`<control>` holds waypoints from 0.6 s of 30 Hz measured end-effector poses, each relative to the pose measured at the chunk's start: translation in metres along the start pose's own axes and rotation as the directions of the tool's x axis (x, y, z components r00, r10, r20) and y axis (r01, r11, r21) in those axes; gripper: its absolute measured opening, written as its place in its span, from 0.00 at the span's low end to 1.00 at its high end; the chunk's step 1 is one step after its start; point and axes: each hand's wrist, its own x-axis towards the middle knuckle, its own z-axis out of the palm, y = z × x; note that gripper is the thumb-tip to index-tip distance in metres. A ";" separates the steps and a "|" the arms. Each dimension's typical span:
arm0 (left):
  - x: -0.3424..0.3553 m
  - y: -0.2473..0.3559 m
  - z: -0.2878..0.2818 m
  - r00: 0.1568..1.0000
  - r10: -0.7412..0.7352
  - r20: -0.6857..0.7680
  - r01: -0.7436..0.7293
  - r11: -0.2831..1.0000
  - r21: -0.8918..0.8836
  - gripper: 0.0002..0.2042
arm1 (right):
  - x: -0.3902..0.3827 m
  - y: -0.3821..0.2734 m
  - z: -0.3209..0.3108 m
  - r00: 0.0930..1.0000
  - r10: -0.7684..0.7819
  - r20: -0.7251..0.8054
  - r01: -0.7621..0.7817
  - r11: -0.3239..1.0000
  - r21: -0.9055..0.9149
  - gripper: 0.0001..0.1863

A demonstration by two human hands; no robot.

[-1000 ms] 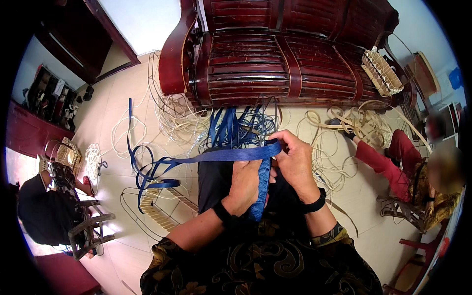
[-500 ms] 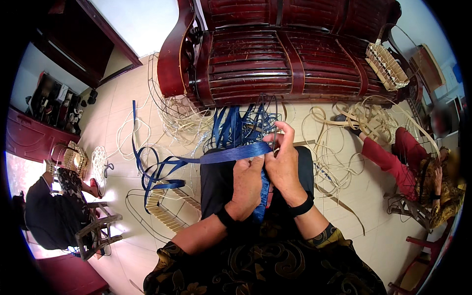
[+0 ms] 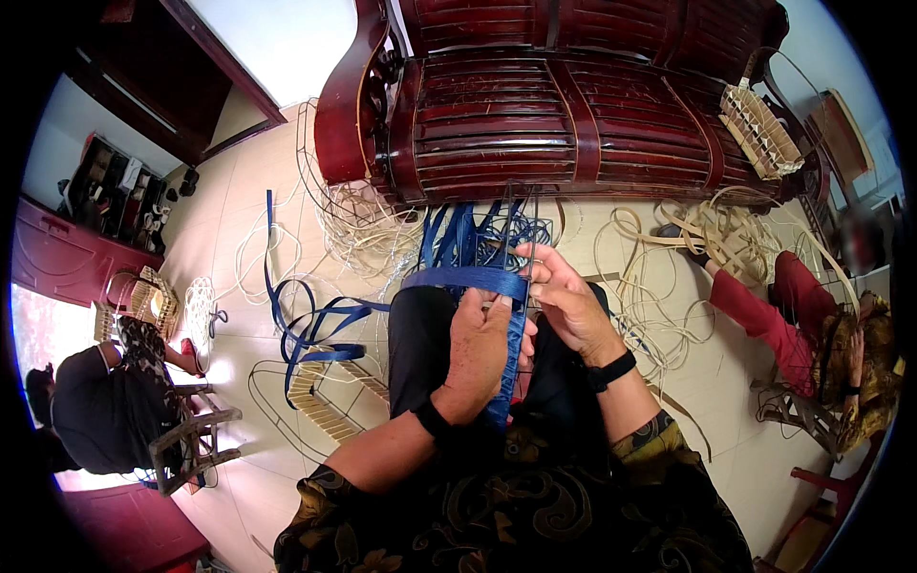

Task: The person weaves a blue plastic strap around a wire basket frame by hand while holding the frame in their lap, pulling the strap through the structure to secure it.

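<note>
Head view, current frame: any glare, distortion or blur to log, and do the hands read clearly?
Head view: white glare on the beige tiled floor at left; head view: shiny highlights and bowed edges on the dark red slatted wooden sofa; head view: a dark patch at far right is blurred; head view: left hand, right hand and flat blue strip read clearly.

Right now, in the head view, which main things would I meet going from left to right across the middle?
Seated person in black, cream slatted frame, left hand, right hand, person in red trousers.
</note>
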 end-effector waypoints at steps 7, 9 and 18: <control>-0.015 -0.014 -0.013 0.998 0.064 0.027 -0.063 0.996 -0.062 0.05 | 0.004 0.017 -0.018 0.993 0.039 0.115 -0.032 0.998 -0.063 0.10; -0.017 -0.023 -0.013 0.995 0.088 0.043 -0.087 0.996 -0.026 0.05 | 0.000 0.016 -0.023 0.990 -0.007 0.138 0.026 0.990 -0.136 0.14; -0.047 -0.025 -0.017 0.986 0.133 0.104 -0.121 0.986 -0.114 0.07 | -0.025 0.015 -0.012 0.980 0.097 0.171 -0.072 0.986 -0.149 0.24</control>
